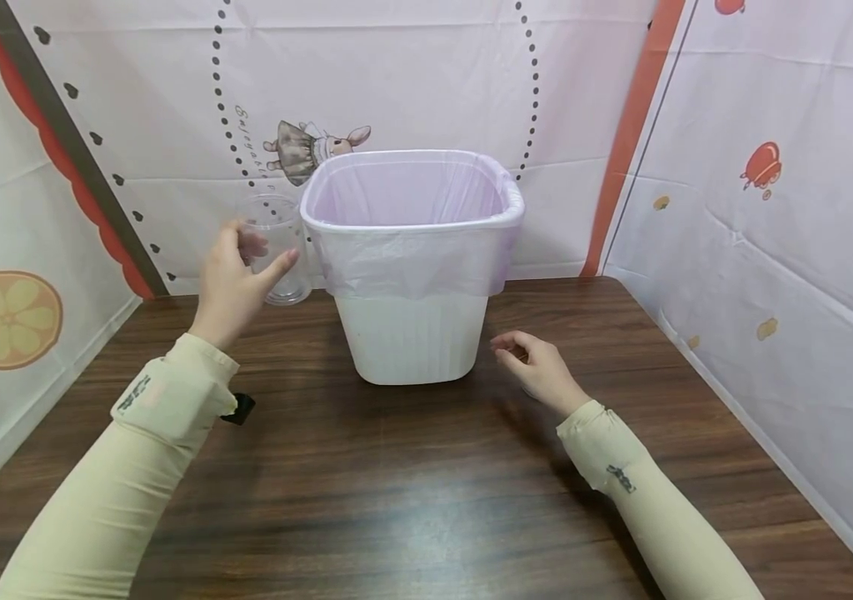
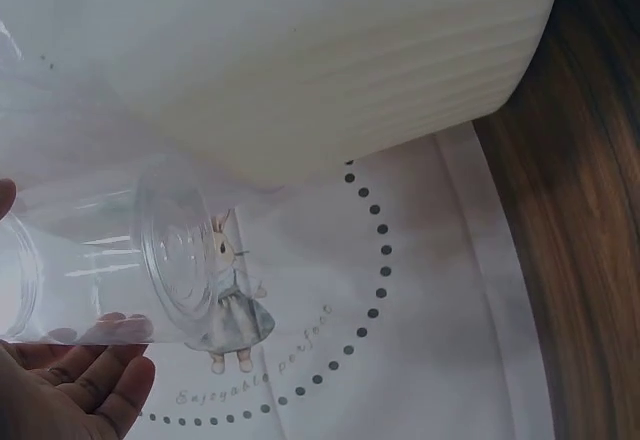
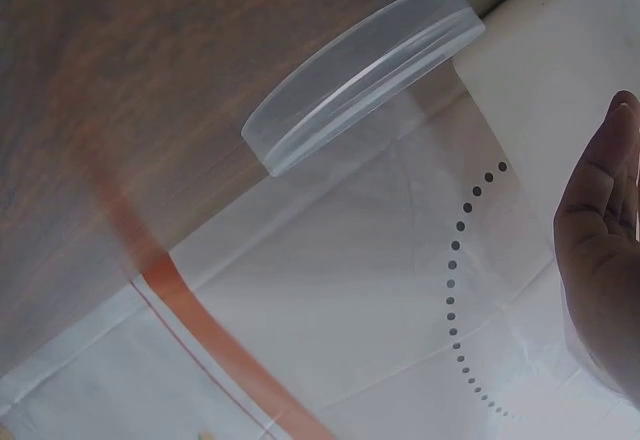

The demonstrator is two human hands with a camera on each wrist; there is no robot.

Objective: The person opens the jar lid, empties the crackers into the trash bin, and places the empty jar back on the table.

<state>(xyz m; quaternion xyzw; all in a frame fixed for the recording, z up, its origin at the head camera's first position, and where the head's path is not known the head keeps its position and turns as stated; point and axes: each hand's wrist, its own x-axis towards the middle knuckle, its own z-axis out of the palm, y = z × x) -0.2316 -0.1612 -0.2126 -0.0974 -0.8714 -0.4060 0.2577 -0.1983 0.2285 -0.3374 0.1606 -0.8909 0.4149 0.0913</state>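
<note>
My left hand grips a clear plastic jar with a round ridged base, just left of the bin. In the left wrist view the jar lies across the picture, with several fingers bent under its wall. A white bin stands upright on the table, lined with a pale purple bag folded over its rim. Low beside the bin's right side, my right hand hangs with loosely bent fingers and holds nothing. A clear curved plastic piece shows in the right wrist view, apart from that hand.
Brown wood-grain table lies under everything. Printed cloth walls close off the back and both sides, with the bin near the back one. A small black piece juts from beneath the left cuff.
</note>
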